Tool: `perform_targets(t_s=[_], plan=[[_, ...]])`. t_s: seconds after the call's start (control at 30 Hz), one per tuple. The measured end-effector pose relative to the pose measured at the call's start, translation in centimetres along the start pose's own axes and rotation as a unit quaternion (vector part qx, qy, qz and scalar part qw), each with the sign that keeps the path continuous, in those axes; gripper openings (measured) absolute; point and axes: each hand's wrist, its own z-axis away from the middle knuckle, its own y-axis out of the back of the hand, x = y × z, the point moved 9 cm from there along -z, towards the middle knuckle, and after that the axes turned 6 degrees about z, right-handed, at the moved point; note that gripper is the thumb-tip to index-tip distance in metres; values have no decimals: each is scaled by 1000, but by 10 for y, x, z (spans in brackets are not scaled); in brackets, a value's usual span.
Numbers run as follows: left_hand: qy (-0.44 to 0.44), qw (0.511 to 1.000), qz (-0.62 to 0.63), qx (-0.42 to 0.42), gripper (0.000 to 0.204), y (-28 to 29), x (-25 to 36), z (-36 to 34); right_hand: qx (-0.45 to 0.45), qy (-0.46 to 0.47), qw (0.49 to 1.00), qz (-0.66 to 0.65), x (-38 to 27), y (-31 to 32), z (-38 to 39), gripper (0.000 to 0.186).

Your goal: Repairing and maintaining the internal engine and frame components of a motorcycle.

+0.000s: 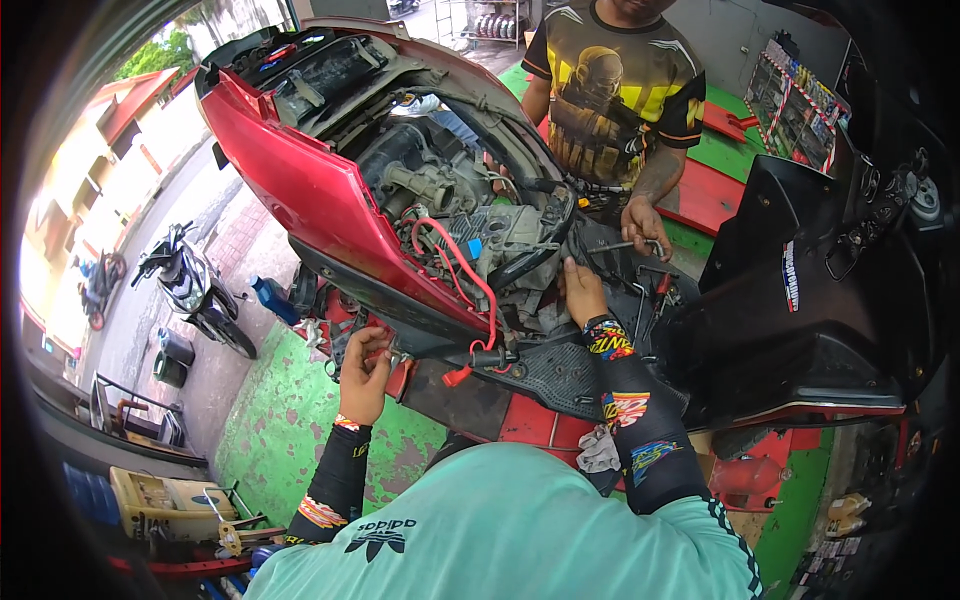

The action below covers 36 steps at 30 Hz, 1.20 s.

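Note:
A scooter with a red side panel point(320, 190) stands before me, its engine point(500, 240) exposed. A bright red cable or hose point(465, 262) loops over the engine and down to a red connector point(457, 376). My left hand point(363, 380) is closed by the panel's lower edge, fingertips pinched beside a small metallic piece; what they grip cannot be made out. At the engine's right side, above the black footboard point(550, 375), my right hand point(585, 295) is closed, its fingers together against something hidden. Across from me, a co-worker's hand point(645, 225) holds a metal bar-like tool point(615, 246).
Hand tools point(655, 290) lie on the footboard. The black front fairing point(800, 290) rises at the right. A crumpled grey rag point(598, 450) lies near my right forearm. A blue bottle point(272, 298) stands left of the scooter; another motorcycle point(200, 290) is parked outside.

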Motion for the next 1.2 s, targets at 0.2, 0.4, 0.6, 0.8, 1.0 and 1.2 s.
perform_targets(t_s=[0.2,0.4,0.6,0.8,1.0,1.2], plan=[[0,1000,-8,2,37,1,-2,0,1,12,1000,28,-5,1,1,47],[-3,1000,-14,-4,37,0,-1,0,74,79,994,20,-14,9,2,49],[-4,1000,5,-7,36,-1,1,-1,-13,-12,1000,13,4,-3,-3,50],[-6,1000,-13,-7,36,0,2,0,86,70,993,43,-15,11,3,49],[-4,1000,-8,-5,37,0,0,0,52,48,997,10,-12,8,3,46],[-1,1000,11,-7,38,0,-2,0,37,31,998,38,-14,7,5,42]])
